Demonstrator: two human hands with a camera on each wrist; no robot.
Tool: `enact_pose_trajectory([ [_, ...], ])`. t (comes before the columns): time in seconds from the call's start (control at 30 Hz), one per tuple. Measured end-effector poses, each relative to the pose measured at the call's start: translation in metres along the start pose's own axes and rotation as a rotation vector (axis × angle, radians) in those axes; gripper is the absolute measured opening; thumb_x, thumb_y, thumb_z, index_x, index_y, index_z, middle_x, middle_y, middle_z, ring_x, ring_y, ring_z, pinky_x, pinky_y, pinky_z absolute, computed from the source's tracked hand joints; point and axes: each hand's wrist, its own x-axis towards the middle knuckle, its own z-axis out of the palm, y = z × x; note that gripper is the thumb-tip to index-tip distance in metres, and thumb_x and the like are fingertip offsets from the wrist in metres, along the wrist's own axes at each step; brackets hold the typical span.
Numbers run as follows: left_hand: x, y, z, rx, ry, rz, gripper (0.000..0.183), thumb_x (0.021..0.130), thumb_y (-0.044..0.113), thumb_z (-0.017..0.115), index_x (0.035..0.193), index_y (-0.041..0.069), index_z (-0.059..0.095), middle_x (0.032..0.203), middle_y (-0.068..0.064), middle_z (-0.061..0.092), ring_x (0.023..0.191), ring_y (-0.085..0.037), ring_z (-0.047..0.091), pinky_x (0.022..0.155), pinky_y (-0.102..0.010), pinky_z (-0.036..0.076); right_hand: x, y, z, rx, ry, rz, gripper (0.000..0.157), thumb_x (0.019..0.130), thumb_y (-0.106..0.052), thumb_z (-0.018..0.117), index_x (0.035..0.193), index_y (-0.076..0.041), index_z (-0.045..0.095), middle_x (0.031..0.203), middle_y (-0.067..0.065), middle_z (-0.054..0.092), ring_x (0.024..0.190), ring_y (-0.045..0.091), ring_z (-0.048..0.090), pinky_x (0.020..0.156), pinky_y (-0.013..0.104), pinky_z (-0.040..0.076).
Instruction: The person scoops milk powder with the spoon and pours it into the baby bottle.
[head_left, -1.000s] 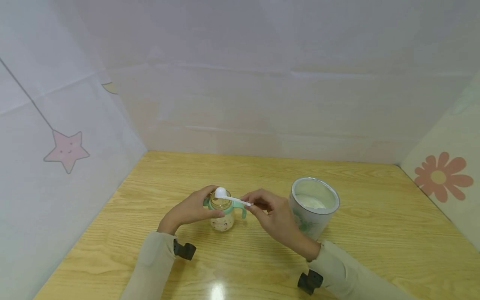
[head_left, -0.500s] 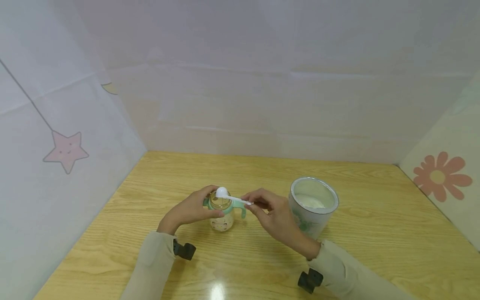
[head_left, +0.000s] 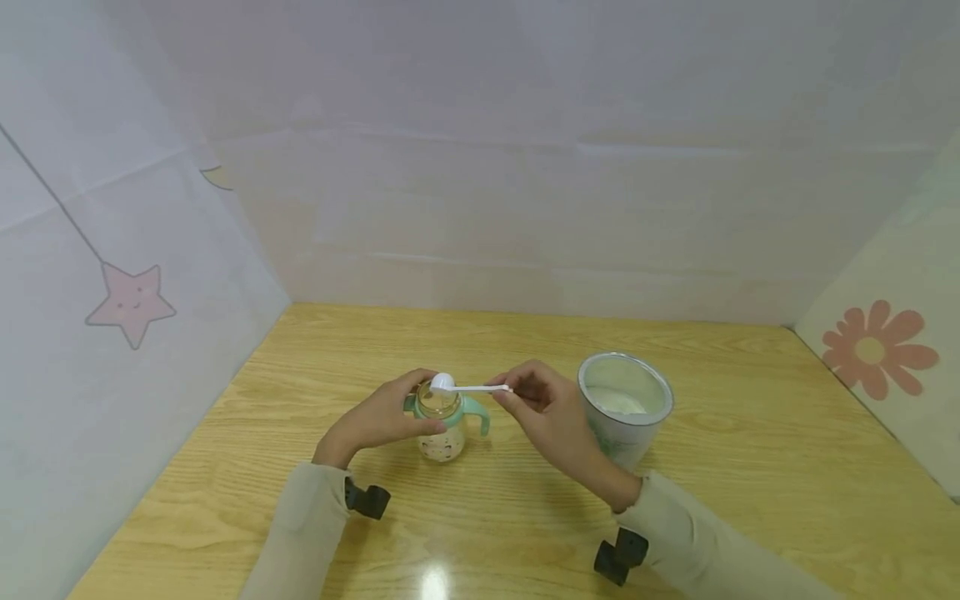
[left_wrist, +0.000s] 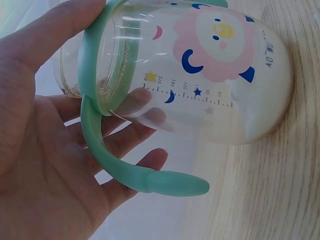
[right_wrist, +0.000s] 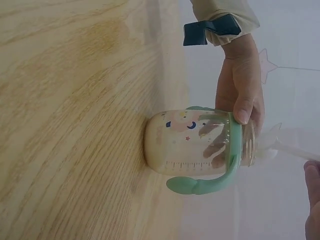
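Note:
A clear baby bottle (head_left: 442, 444) with a mint-green two-handled collar stands upright on the table, its mouth uncovered. My left hand (head_left: 378, 417) holds it around the neck and collar, with the thumb on the near side. Whitish powder lies at the bottom of the bottle (left_wrist: 200, 115) in the left wrist view, and some grains cling inside near the neck. Pinched between thumb and fingers of my right hand (head_left: 551, 421) is the handle end of a white measuring scoop (head_left: 443, 382). Its bowl is tipped over the bottle's mouth; the right wrist view shows it close at the rim.
An open milk powder can (head_left: 622, 437) with pale powder inside stands just right of my right hand, partly behind it. The wood-grain table (head_left: 750, 442) meets a white cloth backdrop (head_left: 480, 208) at the back and sides.
My right hand has risen slightly, so the scoop's handle now lies nearly level and its bowl has turned a little. The left hand and the bottle stay in place.

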Motion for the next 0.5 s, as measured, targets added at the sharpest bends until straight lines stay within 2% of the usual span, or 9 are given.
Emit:
enact_pose_trajectory([
  [0.2, 0.001, 0.004, 0.0, 0.008, 0.022, 0.019, 0.07, 0.083, 0.035, 0.074, 0.141, 0.013, 0.041, 0.134, -0.006, 0.052, 0.128, -0.031, 0.045, 0.102, -0.057, 0.038, 0.005, -0.005, -0.004, 0.069, 0.046, 0.098, 0.008, 0.086, 0.005, 0.064, 0.087, 0.008, 0.057, 0.094, 0.024, 0.067, 0.083, 0.004, 0.068, 0.071, 0.021, 0.056],
  [0.37, 0.002, 0.007, 0.0, 0.013, 0.034, 0.042, 0.071, 0.083, 0.035, 0.074, 0.141, 0.012, 0.04, 0.14, -0.007, 0.049, 0.136, -0.034, 0.038, 0.106, -0.061, 0.032, 0.007, -0.01, -0.009, 0.228, 0.07, 0.244, 0.017, 0.089, 0.0, 0.064, 0.091, 0.013, 0.053, 0.093, 0.007, 0.069, 0.085, 0.008, 0.07, 0.078, 0.026, 0.056],
  [0.5, 0.004, 0.009, 0.0, 0.021, 0.035, 0.063, 0.072, 0.083, 0.035, 0.074, 0.141, 0.011, 0.04, 0.141, -0.008, 0.049, 0.136, -0.036, 0.037, 0.106, -0.063, 0.031, 0.009, -0.015, -0.012, 0.32, 0.099, 0.375, 0.021, 0.09, -0.006, 0.064, 0.091, 0.011, 0.052, 0.091, -0.003, 0.069, 0.086, 0.01, 0.07, 0.081, 0.029, 0.056],
])
